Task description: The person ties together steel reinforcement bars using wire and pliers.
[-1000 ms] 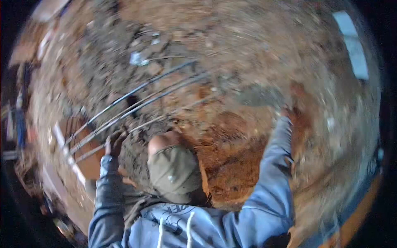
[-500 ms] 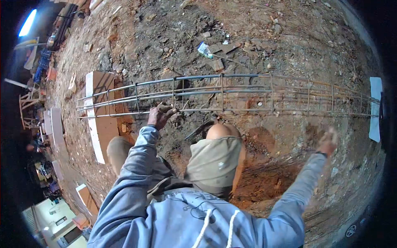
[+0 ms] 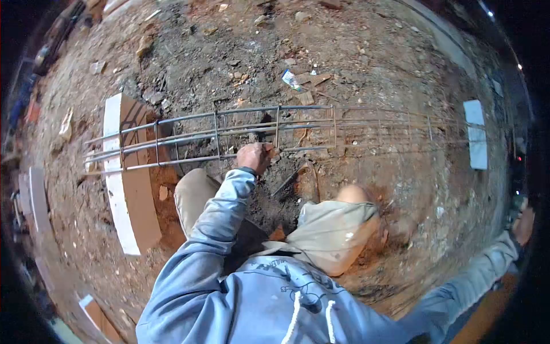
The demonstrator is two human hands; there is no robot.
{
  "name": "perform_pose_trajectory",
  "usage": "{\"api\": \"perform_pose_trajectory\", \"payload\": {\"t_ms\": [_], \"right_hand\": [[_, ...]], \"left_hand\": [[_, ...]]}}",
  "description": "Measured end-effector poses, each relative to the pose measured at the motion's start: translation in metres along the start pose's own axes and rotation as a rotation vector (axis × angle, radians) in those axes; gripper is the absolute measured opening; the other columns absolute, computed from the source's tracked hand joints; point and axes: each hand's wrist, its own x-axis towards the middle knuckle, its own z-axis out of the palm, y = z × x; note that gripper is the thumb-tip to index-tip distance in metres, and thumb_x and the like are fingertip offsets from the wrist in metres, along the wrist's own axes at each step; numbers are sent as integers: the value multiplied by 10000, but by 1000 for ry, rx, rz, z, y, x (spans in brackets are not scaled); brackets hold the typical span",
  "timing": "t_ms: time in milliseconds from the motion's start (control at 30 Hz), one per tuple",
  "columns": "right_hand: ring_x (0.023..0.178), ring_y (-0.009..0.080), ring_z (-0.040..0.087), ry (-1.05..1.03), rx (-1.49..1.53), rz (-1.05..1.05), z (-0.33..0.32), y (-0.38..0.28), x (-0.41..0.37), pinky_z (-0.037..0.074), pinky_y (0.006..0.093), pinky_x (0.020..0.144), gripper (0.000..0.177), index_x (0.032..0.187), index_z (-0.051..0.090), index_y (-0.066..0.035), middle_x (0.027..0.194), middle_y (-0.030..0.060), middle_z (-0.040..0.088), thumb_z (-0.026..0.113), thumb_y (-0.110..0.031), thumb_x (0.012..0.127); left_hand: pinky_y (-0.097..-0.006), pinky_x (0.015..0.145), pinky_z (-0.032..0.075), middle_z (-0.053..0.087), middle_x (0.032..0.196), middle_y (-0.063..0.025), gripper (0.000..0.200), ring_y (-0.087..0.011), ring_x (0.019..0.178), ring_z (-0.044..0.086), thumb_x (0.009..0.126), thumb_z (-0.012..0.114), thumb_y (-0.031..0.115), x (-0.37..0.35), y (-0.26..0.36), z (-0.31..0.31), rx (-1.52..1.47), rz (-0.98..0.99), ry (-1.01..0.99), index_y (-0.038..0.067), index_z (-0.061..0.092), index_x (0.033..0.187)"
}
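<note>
A long rebar cage [image 3: 195, 116] of thin steel bars with square stirrups lies across the view, in front of my knees. My left hand [image 3: 254, 157] is closed around its nearest bar, left of the middle, beside a stirrup. My right hand [image 3: 523, 222] is stretched far out to the right, beyond the cage's right end, in the dark edge of the view. Its fingers are blurred, and I cannot tell what they hold. The cage's left end rests over a brown block with a white side [image 3: 140, 195]; the right end overlaps a pale block [image 3: 476, 137].
Rough, stony soil [image 3: 366, 69] surrounds the cage. Beyond it lie a crumpled white-and-blue wrapper [image 3: 290, 79] and broken flat pieces [image 3: 318, 78]. My bent knees [image 3: 338, 229] are close to the near bar. Another block [image 3: 98, 318] lies at the lower left.
My right hand has swung farther right and down toward the edge. My left hand still grips the near bar, now closer to the middle. The view and my knees have shifted.
</note>
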Motion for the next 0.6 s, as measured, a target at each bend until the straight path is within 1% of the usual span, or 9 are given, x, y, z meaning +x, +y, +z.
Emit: {"api": "perform_pose_trajectory", "payload": {"t_ms": [133,167,233,267,333,400,433,500,600], "right_hand": [[527,95,381,290,-455,43,-34,-176,-44,311,246,442,274,1130,582,-46,723,38,534,469,-166,912],[513,105,376,262,-481,65,-36,-207,-48,311,257,437,272,1120,591,-44,703,46,536,468,-169,912],[437,60,353,-73,-83,272,-41,-239,-62,275,193,360,352,1147,473,50,636,14,478,455,11,797],[457,35,340,-196,-155,250,-43,-233,-72,253,178,377,330,1104,503,-13,656,-31,468,479,-158,808],[455,13,312,-349,16,337,-18,-214,-110,210,168,382,315,1006,535,-67,620,-78,439,492,-287,786],[463,4,362,-710,25,577,41,-229,-158,263,169,365,297,996,532,-40,674,-44,512,505,-259,798],[416,-3,326,-703,365,673,80,-211,-197,228,149,327,244,1001,530,1,655,-34,508,513,-134,800],[482,34,414,-935,785,940,154,-178,-256,288,158,366,207,989,538,-5,727,37,539,538,-53,787],[480,61,420,-876,992,1263,261,-143,-343,303,174,373,216,1037,533,-21,722,22,533,500,-47,826]], "left_hand": [[-418,660,486,640,764,-122,184,-317,750,615,733,600,274,-5,5,-8,-2,11,-66,152,665,855],[-421,656,487,639,764,-135,186,-321,755,616,727,606,266,-6,5,-9,1,34,-45,136,663,847],[-423,651,488,638,764,-148,189,-326,759,617,720,612,258,-1,-3,0,-11,82,-29,119,660,839],[-428,643,488,636,756,-162,186,-331,751,620,715,612,246,4,-10,9,15,83,-6,94,657,812],[-433,623,494,632,738,-191,178,-342,717,627,694,613,212,8,-11,13,80,69,9,40,645,729],[-424,614,501,632,730,-179,139,-339,703,627,695,589,181,9,-12,10,113,99,23,54,644,704],[-423,614,502,634,735,-172,132,-337,707,627,701,581,178,11,-14,10,118,118,32,62,643,704],[-428,622,501,636,743,-163,123,-338,708,624,707,571,174,14,-10,2,107,175,-34,81,649,724],[-432,628,494,635,755,-163,142,-339,710,619,744,565,195,17,-19,-4,45,296,-61,132,668,820]]}}
